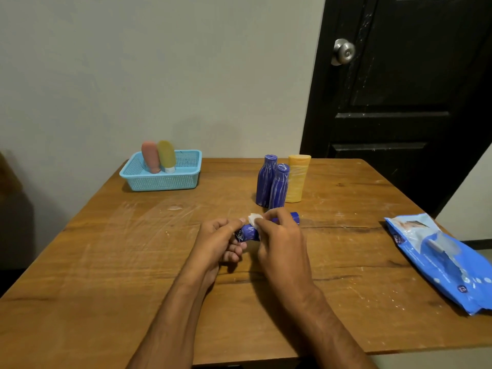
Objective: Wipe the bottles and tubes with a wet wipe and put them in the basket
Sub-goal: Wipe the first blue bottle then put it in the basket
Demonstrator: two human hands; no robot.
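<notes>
Done: two soft tubes, pink tube (150, 156) and yellow-green tube (166, 156), stand in the light blue plastic basket (159, 182).
In hand: dark blue bottle (250, 232), lying above the wooden table (106, 262).
Left hand (221, 242): fingers curled around it.
Right hand (282, 243): pinches the white wet wipe (255, 218), probably rubbing the bottle.
Left: two blue bottles (266, 182), one yellow bottle (296, 179).

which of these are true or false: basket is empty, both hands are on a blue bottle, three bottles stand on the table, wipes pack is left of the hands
1. The basket is empty: false. A pink tube and a yellow tube stand in it.
2. Both hands are on a blue bottle: true. The left hand holds it; the right hand presses a white wipe on it.
3. Three bottles stand on the table: true.
4. The wipes pack is left of the hands: false, it lies to their right.
</notes>
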